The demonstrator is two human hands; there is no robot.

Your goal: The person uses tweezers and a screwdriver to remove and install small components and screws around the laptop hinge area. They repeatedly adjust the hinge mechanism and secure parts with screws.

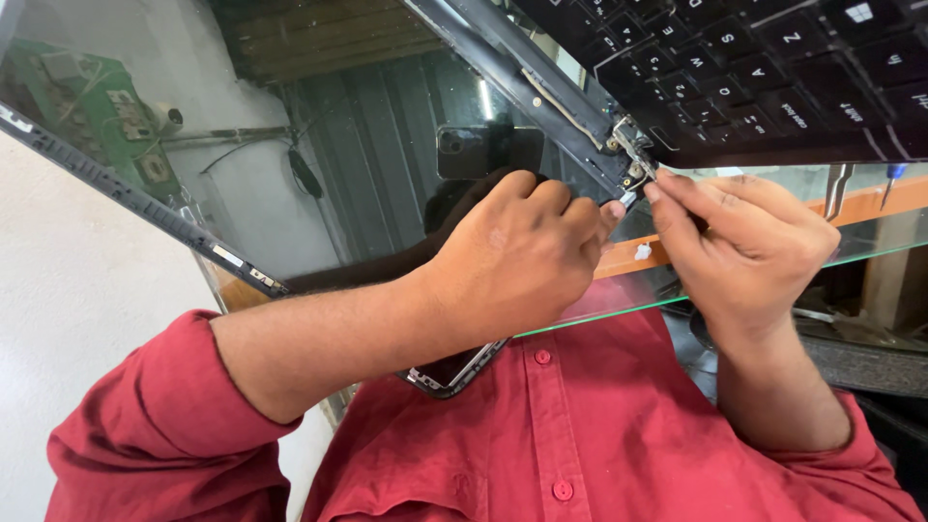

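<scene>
A black laptop is tipped up in front of me, its keyboard at the top right and its dark glossy screen to the left. A metal hinge joins them at the corner. My left hand is curled, with its thumb and forefinger pinching a small pale metal piece just below the hinge. My right hand meets it from the right, its fingertips on the same piece. Both red sleeves and my shirt fill the bottom of the view.
A green circuit board lies at the top left. A glass tabletop edge runs under my hands, with tweezers and a blue-handled screwdriver at the right. A phone-like black device sits below my left wrist.
</scene>
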